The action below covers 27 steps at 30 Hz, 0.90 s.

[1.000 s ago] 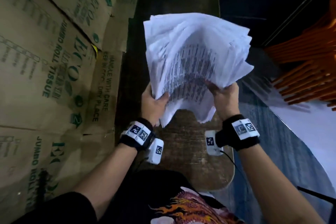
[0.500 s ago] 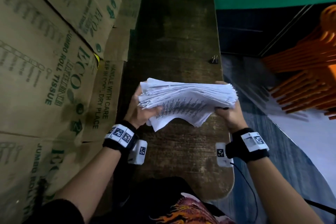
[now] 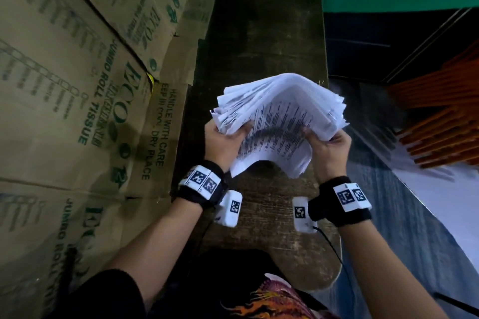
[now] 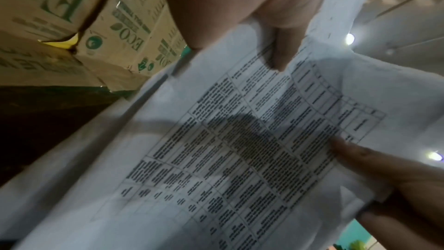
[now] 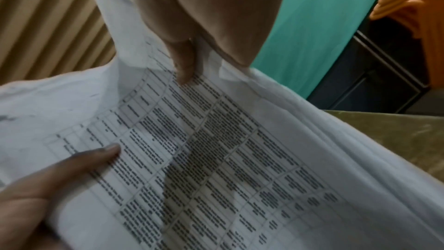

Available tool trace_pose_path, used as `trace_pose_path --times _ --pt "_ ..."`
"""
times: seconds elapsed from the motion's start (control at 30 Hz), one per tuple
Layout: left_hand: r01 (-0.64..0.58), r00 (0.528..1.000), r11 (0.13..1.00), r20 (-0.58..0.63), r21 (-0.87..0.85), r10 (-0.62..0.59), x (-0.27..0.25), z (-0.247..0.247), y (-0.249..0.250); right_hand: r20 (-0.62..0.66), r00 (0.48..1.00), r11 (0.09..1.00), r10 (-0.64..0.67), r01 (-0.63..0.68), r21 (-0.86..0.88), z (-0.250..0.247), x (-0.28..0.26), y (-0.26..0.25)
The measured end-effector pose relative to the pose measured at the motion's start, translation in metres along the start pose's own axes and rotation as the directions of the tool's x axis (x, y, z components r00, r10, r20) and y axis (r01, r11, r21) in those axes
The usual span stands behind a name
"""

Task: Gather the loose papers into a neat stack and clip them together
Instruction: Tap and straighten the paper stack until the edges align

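Two-handed pinch on a bowed sheaf of printed papers (image 3: 280,116), left hand (image 3: 223,147) and right hand (image 3: 328,153) each clamping a side edge, thumbs on the printed face, held above the wooden table (image 3: 264,33). Best to ease the squeeze, stand upright, tap the lower edge square on bare wood. Cardboard boxes (image 3: 77,85) crowding the left; orange chairs (image 3: 440,116) stacked well right, no obstacle.

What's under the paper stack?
A dark wooden table; its near end shows below the stack, which the left grip and right grip hold above it. The tabletop straight beneath the sheets is covered, as are the fingers behind them.
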<state>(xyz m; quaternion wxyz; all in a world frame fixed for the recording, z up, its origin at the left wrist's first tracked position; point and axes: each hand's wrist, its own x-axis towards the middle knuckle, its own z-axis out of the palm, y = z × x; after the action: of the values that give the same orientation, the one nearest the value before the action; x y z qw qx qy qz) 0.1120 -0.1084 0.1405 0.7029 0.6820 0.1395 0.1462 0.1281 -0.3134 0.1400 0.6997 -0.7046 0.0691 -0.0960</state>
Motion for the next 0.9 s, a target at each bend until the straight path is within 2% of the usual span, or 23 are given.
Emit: trace_pose_path --times 0.07,0.13,0.17,0.27,0.3,0.33,0.37,0.4,0.43,0.47,0.5,0.53,0.57,0.63,0.7,0.77,0.83,0.9 --pt "-0.029 1.000 0.999 -0.009 -0.034 0.029 0.006 -0.005 0.002 0.018 0.999 0.999 -0.043 0.043 0.026 -0.002 0.000 -0.009" --pt "-0.038 0.998 0.998 0.048 -0.052 0.041 0.011 -0.014 -0.004 0.115 0.991 0.998 -0.065 0.062 0.024 -0.012 0.001 -0.015" --pt "-0.052 0.993 0.998 0.101 -0.020 0.054 0.013 -0.021 -0.008 0.170 0.984 0.998 -0.059 0.062 -0.016 -0.017 0.004 -0.013" --pt "-0.072 0.967 0.974 0.254 0.216 0.015 0.022 -0.036 -0.024 0.284 0.958 0.988 -0.033 0.075 -0.135 -0.031 0.013 -0.003" --pt "-0.085 0.966 0.963 0.258 0.254 0.017 0.020 -0.029 -0.025 0.293 0.956 0.990 -0.023 0.063 -0.126 -0.035 0.016 -0.001" --pt "-0.059 0.985 0.942 0.172 0.330 0.001 0.023 -0.022 -0.028 0.295 0.956 0.995 -0.008 0.037 -0.096 -0.036 0.016 0.002" --pt "0.014 1.000 0.847 0.008 0.532 -0.022 0.026 -0.022 -0.030 0.286 0.958 0.997 -0.005 0.026 -0.069 -0.037 0.017 0.002" --pt "0.169 0.959 0.694 -0.278 0.700 0.046 0.036 -0.019 -0.036 0.268 0.963 0.998 -0.017 0.031 -0.051 -0.037 0.016 0.002" --pt "0.250 0.895 0.602 -0.418 0.759 0.155 0.040 -0.012 -0.032 0.231 0.973 0.998 -0.024 0.036 -0.048 -0.035 0.016 0.000" --pt "0.183 0.951 0.718 -0.305 0.672 0.043 0.032 -0.016 -0.026 0.186 0.982 0.998 -0.032 0.042 -0.048 -0.032 0.016 -0.001" --pt "0.127 0.992 0.856 -0.064 0.501 -0.109 0.023 -0.019 -0.020 0.137 0.990 0.997 -0.042 0.051 -0.060 -0.028 0.017 -0.003" --pt "0.088 0.993 0.926 0.041 0.366 -0.111 0.033 -0.008 -0.012 0.097 0.994 0.996 -0.052 0.058 -0.068 -0.023 0.019 -0.005" --pt "0.032 0.993 0.972 0.102 0.232 -0.057 0.027 0.004 -0.007 0.059 0.997 0.995 -0.058 0.062 -0.072 -0.017 0.020 -0.006" --pt "-0.094 0.993 0.987 0.081 0.131 0.083 0.029 0.004 0.001 0.004 0.995 0.994 -0.102 0.102 -0.046 -0.005 0.020 -0.014" --pt "-0.200 0.980 0.965 0.016 0.171 0.200 0.029 0.015 0.011 -0.022 0.985 0.985 -0.173 0.173 0.020 0.001 0.017 -0.024" --pt "-0.240 0.970 0.951 0.004 0.195 0.244 0.027 0.015 0.011 -0.034 0.979 0.980 -0.199 0.200 0.018 0.002 0.013 -0.026" --pt "-0.203 0.979 0.958 0.009 0.203 0.206 0.022 0.007 -0.002 0.027 0.990 0.973 -0.138 0.141 -0.180 0.001 0.013 -0.014" --pt "-0.101 0.995 0.972 0.039 0.211 0.094 0.017 0.002 -0.012 0.136 0.990 0.899 -0.024 0.081 -0.430 -0.001 0.013 0.001"
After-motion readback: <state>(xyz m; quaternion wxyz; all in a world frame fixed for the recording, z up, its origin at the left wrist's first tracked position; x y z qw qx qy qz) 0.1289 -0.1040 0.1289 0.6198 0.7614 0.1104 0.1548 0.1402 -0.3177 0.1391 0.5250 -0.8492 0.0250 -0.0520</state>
